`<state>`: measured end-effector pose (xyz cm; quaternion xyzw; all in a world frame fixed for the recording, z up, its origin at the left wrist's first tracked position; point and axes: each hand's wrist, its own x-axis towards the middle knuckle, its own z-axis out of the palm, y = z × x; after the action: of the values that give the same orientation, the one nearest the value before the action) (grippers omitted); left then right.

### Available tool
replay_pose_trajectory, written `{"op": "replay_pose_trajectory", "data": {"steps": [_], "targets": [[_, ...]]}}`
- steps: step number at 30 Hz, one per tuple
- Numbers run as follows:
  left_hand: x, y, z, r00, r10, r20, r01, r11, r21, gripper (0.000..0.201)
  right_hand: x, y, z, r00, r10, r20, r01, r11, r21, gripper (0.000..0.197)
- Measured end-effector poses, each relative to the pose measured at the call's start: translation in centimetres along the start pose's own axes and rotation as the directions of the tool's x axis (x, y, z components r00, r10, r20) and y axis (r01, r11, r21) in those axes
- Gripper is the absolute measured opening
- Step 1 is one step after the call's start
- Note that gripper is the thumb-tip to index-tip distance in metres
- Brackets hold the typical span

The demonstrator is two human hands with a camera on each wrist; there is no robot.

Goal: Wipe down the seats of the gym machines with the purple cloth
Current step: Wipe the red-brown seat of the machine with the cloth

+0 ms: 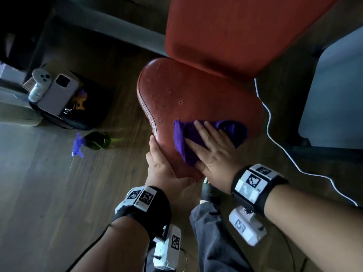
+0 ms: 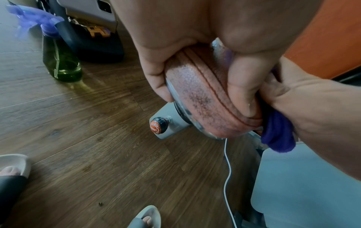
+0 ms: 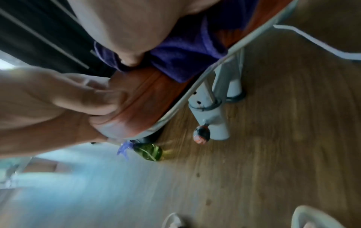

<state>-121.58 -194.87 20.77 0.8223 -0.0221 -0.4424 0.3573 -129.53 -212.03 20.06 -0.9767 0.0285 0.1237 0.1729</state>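
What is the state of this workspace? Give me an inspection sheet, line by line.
Surface: red seat pad, worn, with small tears in its cover; red backrest above it.
Job's things: purple cloth bunched on the seat's near end.
Clutter: green spray bottle standing on the wood floor; phone and white controller on a dark bag.
Grips: right hand flat, pressing the cloth; left hand grips the seat's front edge.
Cables: white cable trailing across the floor right of the seat.
Surroundings: grey machine frame with a red-capped adjustment knob; sandalled feet.
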Motion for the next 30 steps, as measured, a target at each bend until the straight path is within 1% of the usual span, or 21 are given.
{"op": "replay_pose_trajectory", "data": {"steps": [2, 3, 5, 7, 8, 10, 11, 13, 15, 16, 18, 20, 21, 23, 25, 27, 28, 29, 30], "targets": [[0.0, 0.2, -0.1, 1.000, -0.013, 0.010, 0.013, 1.000, 0.011, 0.157, 2.1, 2.3, -0.6, 0.999, -0.036, 0.027, 0.036, 0.999, -0.028, 0.065], [0.0, 0.3, -0.1, 1.000, -0.021, 0.014, 0.021, 1.000, 0.015, 0.157, 3.7, 3.3, -1.0, 0.999, -0.011, 0.049, 0.013, 0.999, -0.048, 0.066], [-0.2, 0.6, -0.2, 0.999, -0.035, 0.013, 0.034, 0.999, 0.022, 0.156, 7.5, 5.0, -2.0, 0.995, 0.102, 0.023, -0.100, 0.993, -0.066, 0.066], [-0.2, 0.9, -0.4, 0.999, -0.041, 0.016, 0.041, 0.999, 0.030, 0.156, 11.0, 5.8, -3.1, 0.971, 0.237, 0.005, -0.236, 0.969, -0.071, 0.065], [-0.3, 1.1, -0.4, 0.999, -0.044, 0.018, 0.044, 0.999, 0.031, 0.155, 12.1, 5.7, -3.5, 0.960, 0.281, 0.006, -0.279, 0.957, -0.078, 0.065], [-0.3, 1.1, -0.4, 0.999, -0.043, 0.019, 0.043, 0.999, 0.029, 0.155, 11.9, 4.6, -3.5, 0.948, 0.318, 0.020, -0.316, 0.946, -0.071, 0.066], [-0.4, 1.1, -0.4, 0.999, -0.040, 0.015, 0.040, 0.999, 0.027, 0.155, 10.6, 3.5, -3.3, 0.957, 0.287, 0.028, -0.285, 0.956, -0.073, 0.065], [-0.4, 0.9, -0.2, 1.000, -0.023, 0.004, 0.023, 1.000, 0.014, 0.155, 6.6, 0.6, -2.2, 0.990, 0.141, 0.012, -0.140, 0.988, -0.062, 0.063], [-0.4, 0.5, 0.0, 1.000, -0.011, -0.006, 0.010, 1.000, -0.021, 0.156, 3.0, -2.0, -1.1, 0.999, 0.013, 0.038, -0.012, 1.000, -0.025, 0.062], [-0.4, 0.4, 0.1, 1.000, -0.009, -0.015, 0.008, 0.999, -0.039, 0.156, 2.1, -2.6, -0.7, 0.998, -0.020, 0.065, 0.020, 1.000, -0.008, 0.062], [-0.5, 0.4, 0.1, 0.999, -0.009, -0.033, 0.007, 0.999, -0.047, 0.156, 2.0, -2.2, -0.7, 0.993, -0.060, 0.105, 0.059, 0.998, 0.017, 0.062], [-0.5, 0.6, 0.1, 1.000, -0.005, -0.024, 0.004, 0.999, -0.037, 0.156, 3.7, -0.8, -1.2, 0.987, -0.093, 0.129, 0.095, 0.995, -0.009, 0.062], [-0.5, 0.6, 0.0, 1.000, -0.009, -0.018, 0.008, 0.999, -0.031, 0.155, 5.1, -0.2, -1.6, 0.987, -0.088, 0.132, 0.092, 0.995, -0.027, 0.062], [-0.4, 0.7, -0.1, 1.000, -0.018, -0.007, 0.018, 1.000, -0.006, 0.156, 9.0, 0.8, -2.6, 0.995, -0.007, 0.098, 0.012, 0.999, -0.050, 0.061], [-0.4, 0.8, -0.3, 1.000, -0.026, 0.006, 0.026, 1.000, 0.007, 0.156, 13.2, 1.2, -3.5, 0.987, 0.102, 0.125, -0.092, 0.992, -0.085, 0.063], [-0.4, 0.7, -0.4, 0.999, -0.028, 0.018, 0.028, 1.000, 0.001, 0.157, 15.2, 1.0, -4.0, 0.978, 0.156, 0.137, -0.137, 0.981, -0.135, 0.064], [-0.3, 0.7, -0.4, 1.000, -0.024, 0.018, 0.024, 1.000, -0.005, 0.157, 15.2, 0.6, -4.0, 0.978, 0.156, 0.139, -0.135, 0.979, -0.152, 0.064], [-0.3, 0.5, -0.3, 1.000, -0.019, 0.015, 0.019, 1.000, -0.013, 0.157, 14.3, 0.1, -3.8, 0.981, 0.124, 0.150, -0.098, 0.981, -0.166, 0.062], [-0.2, 0.3, -0.3, 1.000, -0.013, 0.011, 0.014, 1.000, -0.027, 0.157, 12.9, -0.7, -3.6, 0.985, 0.053, 0.166, -0.024, 0.985, -0.172, 0.061]]}}
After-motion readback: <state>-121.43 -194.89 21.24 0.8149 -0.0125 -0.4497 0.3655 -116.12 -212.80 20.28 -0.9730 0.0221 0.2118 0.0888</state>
